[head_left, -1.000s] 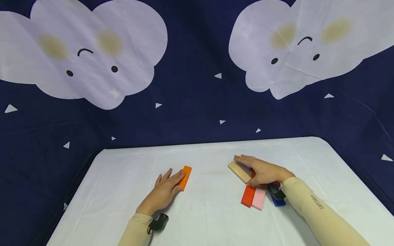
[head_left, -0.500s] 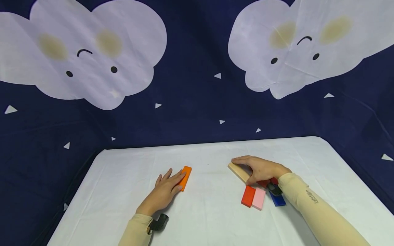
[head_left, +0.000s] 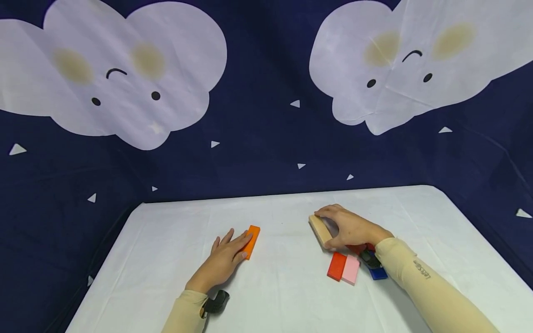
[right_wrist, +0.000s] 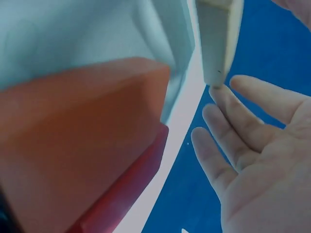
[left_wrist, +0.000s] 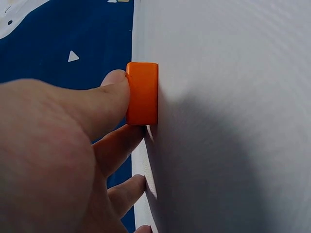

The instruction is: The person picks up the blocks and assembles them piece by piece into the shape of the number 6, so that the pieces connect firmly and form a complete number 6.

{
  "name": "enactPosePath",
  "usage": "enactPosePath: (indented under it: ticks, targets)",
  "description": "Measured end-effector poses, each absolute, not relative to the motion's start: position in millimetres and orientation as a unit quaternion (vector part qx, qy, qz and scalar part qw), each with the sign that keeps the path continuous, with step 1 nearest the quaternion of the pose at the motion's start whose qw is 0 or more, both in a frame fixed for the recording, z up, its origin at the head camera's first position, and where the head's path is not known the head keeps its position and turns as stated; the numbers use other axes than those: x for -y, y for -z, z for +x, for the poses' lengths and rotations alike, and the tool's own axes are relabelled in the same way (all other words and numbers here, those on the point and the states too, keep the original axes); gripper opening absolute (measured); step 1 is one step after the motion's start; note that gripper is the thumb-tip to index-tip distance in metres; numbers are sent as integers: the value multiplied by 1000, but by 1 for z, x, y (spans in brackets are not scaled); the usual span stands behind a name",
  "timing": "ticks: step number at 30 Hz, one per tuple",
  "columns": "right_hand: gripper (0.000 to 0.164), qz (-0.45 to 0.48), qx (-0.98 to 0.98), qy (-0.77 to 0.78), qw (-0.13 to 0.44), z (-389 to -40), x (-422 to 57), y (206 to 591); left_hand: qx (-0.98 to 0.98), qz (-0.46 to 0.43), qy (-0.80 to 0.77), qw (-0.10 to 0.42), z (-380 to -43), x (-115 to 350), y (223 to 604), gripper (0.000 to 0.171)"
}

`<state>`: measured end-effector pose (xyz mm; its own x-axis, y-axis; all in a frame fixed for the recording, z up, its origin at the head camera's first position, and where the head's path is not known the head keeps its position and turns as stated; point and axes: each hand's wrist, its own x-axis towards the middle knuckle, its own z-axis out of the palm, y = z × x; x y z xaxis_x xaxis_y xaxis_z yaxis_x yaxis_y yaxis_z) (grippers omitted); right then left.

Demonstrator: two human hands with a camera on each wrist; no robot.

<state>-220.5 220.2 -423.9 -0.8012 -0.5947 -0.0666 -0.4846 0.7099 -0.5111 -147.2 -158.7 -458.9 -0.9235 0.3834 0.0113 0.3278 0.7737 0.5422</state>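
An orange block [head_left: 251,241] lies flat on the white table. My left hand [head_left: 220,263] rests on it with fingers extended; in the left wrist view the thumb [left_wrist: 116,85] touches the block and another finger meets its lower edge. Over on the right, my right hand [head_left: 354,227] pinches a plain wooden block [head_left: 319,230] between thumb and fingertips. In the right wrist view the wooden block [right_wrist: 213,41] stands off the tabletop, with fingertips at its lower end. Under the right palm are reddish blocks [head_left: 355,249], partly hidden.
A red block [head_left: 336,266] and a pink block [head_left: 350,269] lie side by side in front of the right hand. A blue block [head_left: 378,273] is partly covered by the right wrist's camera. Dark blue cloth with clouds hangs behind the table [head_left: 283,286].
The right hand's fingers have closed in on the wooden block, which has turned and tipped up slightly. My left hand and the orange block have stayed put.
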Motion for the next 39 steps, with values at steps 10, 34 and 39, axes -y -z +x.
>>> enactPosePath:
  ticks: [10, 34, 39]
  targets:
    - [92, -278, -932, 231, 36, -216, -206, 425, -940, 191, -279, 50, -147, 157, 458, 50]
    - [88, -209, -941, 258, -55, -212, -158, 419, -941, 189, -277, 48, -146, 157, 459, 50]
    - [88, -201, -945, 253, -53, -212, -148, 419, -942, 186, -276, 51, -146, 157, 458, 50]
